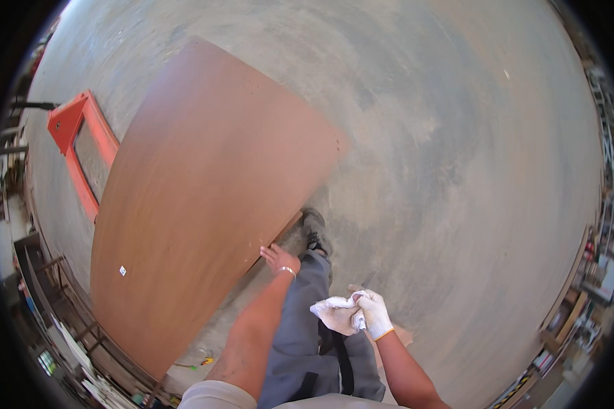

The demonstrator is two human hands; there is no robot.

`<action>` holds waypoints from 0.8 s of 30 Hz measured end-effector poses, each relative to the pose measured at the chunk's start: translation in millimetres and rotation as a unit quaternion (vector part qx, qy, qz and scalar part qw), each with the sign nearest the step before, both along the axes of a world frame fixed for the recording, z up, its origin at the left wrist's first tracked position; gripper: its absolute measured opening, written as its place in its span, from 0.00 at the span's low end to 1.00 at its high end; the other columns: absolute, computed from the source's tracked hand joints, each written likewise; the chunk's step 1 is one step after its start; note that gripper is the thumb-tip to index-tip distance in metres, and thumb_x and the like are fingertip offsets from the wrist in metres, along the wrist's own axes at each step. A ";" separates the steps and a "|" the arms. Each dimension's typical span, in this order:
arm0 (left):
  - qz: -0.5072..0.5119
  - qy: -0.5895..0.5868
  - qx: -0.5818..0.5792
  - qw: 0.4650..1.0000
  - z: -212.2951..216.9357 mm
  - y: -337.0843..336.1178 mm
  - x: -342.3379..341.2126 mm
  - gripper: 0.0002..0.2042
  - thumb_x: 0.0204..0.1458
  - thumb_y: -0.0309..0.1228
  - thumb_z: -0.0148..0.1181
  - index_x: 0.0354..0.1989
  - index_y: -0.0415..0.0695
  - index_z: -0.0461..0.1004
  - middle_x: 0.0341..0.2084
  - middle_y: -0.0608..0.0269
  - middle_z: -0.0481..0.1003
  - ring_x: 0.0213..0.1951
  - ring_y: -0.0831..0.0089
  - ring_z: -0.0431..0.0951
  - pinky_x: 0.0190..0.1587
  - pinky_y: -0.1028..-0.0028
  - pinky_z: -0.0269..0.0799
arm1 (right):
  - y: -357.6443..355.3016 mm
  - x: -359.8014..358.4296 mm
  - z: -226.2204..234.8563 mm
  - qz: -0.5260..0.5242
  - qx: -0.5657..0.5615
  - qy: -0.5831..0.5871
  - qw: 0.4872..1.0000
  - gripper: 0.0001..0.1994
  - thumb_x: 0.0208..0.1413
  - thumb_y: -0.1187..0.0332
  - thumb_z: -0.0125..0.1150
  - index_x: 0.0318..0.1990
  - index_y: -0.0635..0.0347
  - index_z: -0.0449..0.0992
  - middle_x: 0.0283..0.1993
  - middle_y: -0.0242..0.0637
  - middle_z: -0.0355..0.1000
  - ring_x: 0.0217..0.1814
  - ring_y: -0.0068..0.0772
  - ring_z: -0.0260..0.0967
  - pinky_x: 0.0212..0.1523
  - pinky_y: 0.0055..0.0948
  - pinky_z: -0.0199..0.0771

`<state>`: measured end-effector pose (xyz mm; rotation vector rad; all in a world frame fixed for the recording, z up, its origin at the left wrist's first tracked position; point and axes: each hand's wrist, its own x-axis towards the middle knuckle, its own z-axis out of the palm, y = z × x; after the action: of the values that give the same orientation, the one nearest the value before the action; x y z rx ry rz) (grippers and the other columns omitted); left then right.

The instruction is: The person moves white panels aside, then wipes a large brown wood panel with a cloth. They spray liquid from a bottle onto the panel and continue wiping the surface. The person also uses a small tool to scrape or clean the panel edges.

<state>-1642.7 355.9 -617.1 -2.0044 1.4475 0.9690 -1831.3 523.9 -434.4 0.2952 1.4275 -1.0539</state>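
A large brown wood-look panel with a curved outline lies raised a little off the floor, in front of me and to the left. My bare left hand, with a band at the wrist, touches the panel's near right edge. Its fingers are stretched out over the top surface; the thumb is hard to make out. My right hand wears a white knit glove and is closed around a crumpled white cloth. It hangs in front of my right thigh, apart from the panel.
An orange-red pallet jack reaches under the panel's far left side. My shoe stands close to the panel's right edge on the concrete floor. A metal rack is at the left, and shelving with materials at the right.
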 end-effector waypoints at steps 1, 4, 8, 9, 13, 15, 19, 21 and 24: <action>-0.024 0.000 0.016 1.000 3.3 -0.2 -2.7 0.43 0.52 0.37 0.56 0.72 0.31 0.41 0.71 0.28 0.28 0.74 0.38 0.26 0.74 0.54 0.31 | -24.1 -10.7 -5.7 0.000 0.004 -0.004 1.000 0.14 0.53 0.80 0.52 0.47 0.73 0.74 0.39 0.40 0.76 0.38 0.27 0.74 0.44 0.26 0.75; -0.044 -0.015 0.053 0.998 4.5 19.2 13.9 0.41 0.51 0.36 0.56 0.71 0.30 0.45 0.71 0.28 0.27 0.73 0.37 0.25 0.73 0.53 0.32 | -87.2 -29.6 -21.3 0.023 -0.003 -0.004 1.000 0.13 0.54 0.79 0.56 0.47 0.71 0.75 0.40 0.37 0.76 0.36 0.23 0.73 0.41 0.23 0.74; -0.023 0.005 0.056 0.998 4.6 4.1 11.5 0.38 0.51 0.35 0.56 0.70 0.31 0.50 0.70 0.26 0.24 0.73 0.34 0.24 0.73 0.51 0.30 | -172.7 -51.6 -26.5 0.051 0.013 -0.016 0.998 0.15 0.53 0.79 0.53 0.49 0.70 0.73 0.35 0.35 0.74 0.35 0.27 0.73 0.41 0.26 0.75; -0.017 0.007 0.099 0.995 15.1 -8.6 2.7 0.36 0.52 0.35 0.56 0.69 0.32 0.52 0.70 0.26 0.29 0.73 0.36 0.28 0.73 0.52 0.33 | -184.4 -53.0 -27.2 0.050 0.030 -0.015 0.998 0.12 0.53 0.79 0.53 0.46 0.68 0.74 0.35 0.34 0.73 0.36 0.27 0.73 0.42 0.27 0.75; 0.057 0.223 0.152 0.961 33.4 -27.6 -8.2 0.28 0.57 0.38 0.57 0.63 0.33 0.64 0.66 0.31 0.54 0.70 0.48 0.53 0.69 0.59 0.51 | -224.9 -53.8 -25.0 0.097 0.061 -0.008 0.993 0.08 0.54 0.78 0.53 0.41 0.65 0.74 0.34 0.34 0.72 0.38 0.28 0.72 0.43 0.27 0.74; 0.157 0.362 0.101 0.913 36.9 -42.0 -22.2 0.24 0.58 0.39 0.57 0.58 0.33 0.69 0.58 0.39 0.68 0.62 0.55 0.67 0.63 0.63 0.61 | -236.0 -55.9 -35.4 0.115 0.082 0.004 0.990 0.08 0.54 0.78 0.53 0.41 0.64 0.74 0.34 0.34 0.72 0.38 0.28 0.72 0.43 0.28 0.74; 0.529 0.513 0.083 0.670 48.8 -54.2 -68.3 0.21 0.62 0.41 0.55 0.53 0.34 0.74 0.45 0.54 0.79 0.48 0.64 0.79 0.55 0.67 0.72 | -252.1 -67.1 -54.4 0.120 0.108 0.021 0.987 0.06 0.58 0.77 0.53 0.41 0.61 0.74 0.37 0.35 0.72 0.38 0.30 0.72 0.43 0.32 0.75; 0.672 0.545 0.152 0.477 53.5 -61.8 -79.2 0.21 0.64 0.43 0.53 0.52 0.35 0.74 0.45 0.58 0.79 0.48 0.67 0.79 0.53 0.69 0.72 | -269.1 -67.4 -55.6 0.121 0.133 0.052 0.982 0.03 0.61 0.74 0.54 0.41 0.60 0.73 0.39 0.36 0.72 0.38 0.32 0.72 0.43 0.33 0.75; 0.697 0.481 0.194 0.496 80.6 -72.6 -94.6 0.21 0.63 0.43 0.53 0.53 0.37 0.74 0.47 0.58 0.78 0.49 0.69 0.77 0.54 0.69 0.72 | -286.6 -74.4 -66.4 0.153 0.165 0.064 0.972 0.07 0.61 0.72 0.53 0.43 0.63 0.73 0.38 0.39 0.73 0.37 0.34 0.74 0.39 0.34 0.76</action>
<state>-1737.3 283.3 -536.5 -1.9229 -0.7523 2.9799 -1905.6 237.3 -500.8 0.2373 1.7039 -0.5918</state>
